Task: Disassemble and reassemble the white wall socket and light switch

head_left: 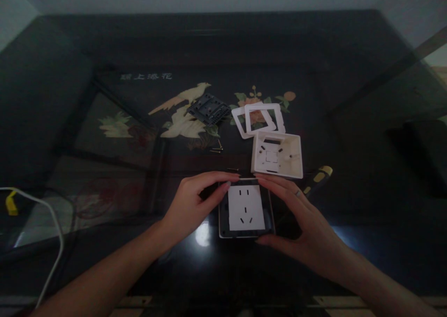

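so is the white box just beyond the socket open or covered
Open: the white box shows its inner walls and slotted floor in plain sight, with no cover over it.

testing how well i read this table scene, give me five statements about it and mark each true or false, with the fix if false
1. The left hand and right hand both touch the square black-and-white socket plate. True.
2. The socket plate's white face has only three slots. False: it has five.
3. Two square white plastic frames overlap each other. True.
4. The open rectangular white plastic box lies left of the square dark grey plastic part. False: the box lies to the right of that part.
5. The tool with the yellow-and-black handle is gripped by the left hand. False: it lies beside the right hand.
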`<action>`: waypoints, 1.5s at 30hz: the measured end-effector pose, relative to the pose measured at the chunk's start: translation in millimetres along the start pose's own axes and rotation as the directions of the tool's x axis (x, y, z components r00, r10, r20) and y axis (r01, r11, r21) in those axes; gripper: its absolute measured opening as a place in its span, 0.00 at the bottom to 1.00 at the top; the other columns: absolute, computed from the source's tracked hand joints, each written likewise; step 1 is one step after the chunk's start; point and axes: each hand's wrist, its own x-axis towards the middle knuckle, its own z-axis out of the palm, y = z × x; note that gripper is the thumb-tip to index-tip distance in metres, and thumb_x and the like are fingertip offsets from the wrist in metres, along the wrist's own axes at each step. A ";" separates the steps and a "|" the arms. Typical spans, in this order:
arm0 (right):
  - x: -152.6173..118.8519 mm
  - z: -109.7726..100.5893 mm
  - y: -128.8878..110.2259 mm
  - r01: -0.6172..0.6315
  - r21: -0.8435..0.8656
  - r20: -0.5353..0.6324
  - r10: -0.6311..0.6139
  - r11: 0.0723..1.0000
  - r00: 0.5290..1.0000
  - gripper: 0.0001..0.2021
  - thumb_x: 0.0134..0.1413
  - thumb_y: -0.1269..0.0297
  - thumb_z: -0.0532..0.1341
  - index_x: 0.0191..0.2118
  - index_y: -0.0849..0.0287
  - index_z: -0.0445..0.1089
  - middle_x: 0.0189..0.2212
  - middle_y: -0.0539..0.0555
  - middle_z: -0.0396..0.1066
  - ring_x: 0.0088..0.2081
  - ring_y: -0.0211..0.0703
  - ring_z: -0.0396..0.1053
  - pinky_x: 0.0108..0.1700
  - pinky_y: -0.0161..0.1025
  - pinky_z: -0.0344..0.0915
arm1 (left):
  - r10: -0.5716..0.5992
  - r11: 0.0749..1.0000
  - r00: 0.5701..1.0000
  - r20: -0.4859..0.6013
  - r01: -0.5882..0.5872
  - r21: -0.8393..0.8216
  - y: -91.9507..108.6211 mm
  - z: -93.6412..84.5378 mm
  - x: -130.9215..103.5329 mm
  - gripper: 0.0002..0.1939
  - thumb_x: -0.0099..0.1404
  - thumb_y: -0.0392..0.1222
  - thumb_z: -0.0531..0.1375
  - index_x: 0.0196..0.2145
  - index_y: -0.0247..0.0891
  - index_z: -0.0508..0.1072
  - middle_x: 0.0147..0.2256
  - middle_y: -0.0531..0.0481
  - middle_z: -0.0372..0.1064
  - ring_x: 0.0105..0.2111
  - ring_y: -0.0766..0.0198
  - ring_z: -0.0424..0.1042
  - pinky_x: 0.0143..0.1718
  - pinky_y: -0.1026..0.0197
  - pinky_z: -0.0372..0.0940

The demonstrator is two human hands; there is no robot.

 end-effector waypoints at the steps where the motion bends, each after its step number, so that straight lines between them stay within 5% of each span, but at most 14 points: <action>1: -0.2 0.1 -0.1 -0.006 0.004 -0.002 0.006 1.000 1.000 0.42 0.49 0.64 0.70 0.66 0.45 0.48 0.63 0.58 0.59 0.64 0.52 0.59 0.63 0.53 0.63 | 0.003 1.000 1.000 0.001 -0.003 0.005 0.5 -0.3 0.2 0.11 0.68 0.37 0.58 0.43 0.37 0.80 0.43 0.49 0.81 0.44 0.64 0.80 0.48 0.64 0.73; 12: -0.3 -9.3 -6.2 -0.061 0.087 0.065 0.056 0.994 0.996 0.42 0.51 0.71 0.66 0.67 0.42 0.47 0.65 0.56 0.56 0.67 0.51 0.56 0.66 0.56 0.58 | -0.001 1.000 1.000 0.026 0.001 0.019 0.9 -1.8 0.3 0.11 0.68 0.36 0.57 0.43 0.40 0.79 0.44 0.49 0.80 0.45 0.60 0.79 0.49 0.58 0.73; 39: -1.1 -8.7 -2.3 -0.037 0.072 0.031 0.035 0.997 0.999 0.39 0.51 0.69 0.68 0.65 0.43 0.52 0.64 0.55 0.60 0.66 0.51 0.59 0.65 0.56 0.60 | 0.030 1.000 0.999 0.034 -0.030 0.001 0.1 -0.6 1.8 0.10 0.69 0.36 0.57 0.42 0.40 0.79 0.43 0.48 0.80 0.44 0.61 0.78 0.49 0.58 0.72; 45: -2.8 -17.1 -0.9 -0.049 0.090 0.152 0.035 0.995 0.988 0.44 0.49 0.66 0.70 0.67 0.40 0.48 0.68 0.54 0.51 0.69 0.51 0.52 0.66 0.54 0.58 | 0.038 0.999 0.999 0.030 -0.038 0.021 -1.2 0.2 0.9 0.11 0.70 0.36 0.56 0.44 0.40 0.78 0.45 0.48 0.79 0.46 0.60 0.77 0.50 0.57 0.71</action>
